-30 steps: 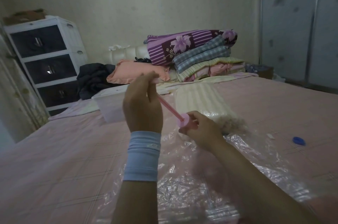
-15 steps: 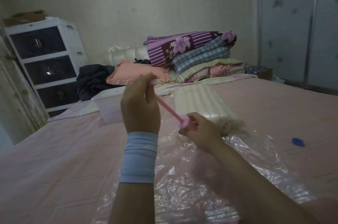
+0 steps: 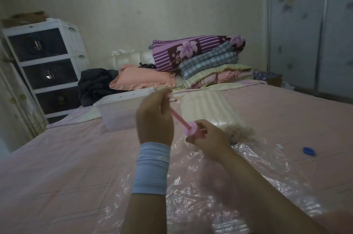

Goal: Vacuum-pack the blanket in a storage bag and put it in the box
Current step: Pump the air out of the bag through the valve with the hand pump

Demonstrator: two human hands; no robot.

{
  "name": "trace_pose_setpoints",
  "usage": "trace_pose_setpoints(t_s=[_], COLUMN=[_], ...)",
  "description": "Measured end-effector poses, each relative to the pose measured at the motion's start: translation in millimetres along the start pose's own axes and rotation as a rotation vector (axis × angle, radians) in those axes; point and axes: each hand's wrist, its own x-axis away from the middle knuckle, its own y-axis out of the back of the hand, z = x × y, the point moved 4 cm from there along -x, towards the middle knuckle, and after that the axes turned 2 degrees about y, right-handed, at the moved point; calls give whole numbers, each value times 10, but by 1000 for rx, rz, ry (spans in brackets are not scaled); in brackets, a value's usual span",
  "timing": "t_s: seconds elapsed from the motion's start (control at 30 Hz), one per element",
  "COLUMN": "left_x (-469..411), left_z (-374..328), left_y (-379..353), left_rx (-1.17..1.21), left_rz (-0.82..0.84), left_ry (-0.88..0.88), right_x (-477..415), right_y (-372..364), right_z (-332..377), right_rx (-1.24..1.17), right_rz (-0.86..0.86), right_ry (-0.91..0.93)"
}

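Observation:
A clear plastic storage bag (image 3: 200,191) lies crinkled on the pink bed, with a folded cream striped blanket (image 3: 204,109) in its far end. My right hand (image 3: 208,142) grips the body of a pink hand pump (image 3: 193,128) that stands on the bag. Above it, my left hand (image 3: 154,117), with a light blue wristband, is closed on the pump's handle, and the pink rod shows between the two hands. A translucent white storage box (image 3: 120,113) sits on the bed behind my left hand.
A blue cap (image 3: 309,151) and a small white piece (image 3: 280,146) lie on the bed at right. Stacked bedding (image 3: 202,58), a pink pillow (image 3: 143,79) and dark clothes (image 3: 95,83) fill the bed's head. A drawer unit (image 3: 45,62) stands at left, wardrobe doors (image 3: 313,29) at right.
My left hand has stayed raised with the pump rod drawn out; both hands shifted only slightly. The camera view tilted a little.

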Motion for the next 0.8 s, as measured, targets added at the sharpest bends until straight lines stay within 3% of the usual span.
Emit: trace_pose_setpoints(t_s=[0.1, 0.17, 0.3, 0.37, 0.57, 0.67, 0.73, 0.8], left_x=[-77, 111, 614, 599, -105, -48, 177, 429], left_z=[-63, -2, 254, 273, -48, -48, 33, 132], left_y=[121, -24, -489, -513, 81, 54, -155, -435], left_rx=[-15, -19, 56, 59, 10, 31, 55, 74], left_rz=[-158, -150, 304, 399, -90, -146, -46, 221], left_ry=[-22, 26, 279, 273, -49, -29, 34, 150], right_x=[11, 27, 57, 60, 11, 24, 35, 51], right_y=[-4, -30, -55, -53, 8, -1, -3, 14], right_z=[-2, 6, 6, 10, -17, -24, -16, -7], right_rx=[7, 6, 32, 23, -23, -16, -27, -32], right_rz=[15, 15, 9, 12, -7, 10, 1, -12], right_ry=[-2, 11, 25, 22, 4, 13, 20, 40])
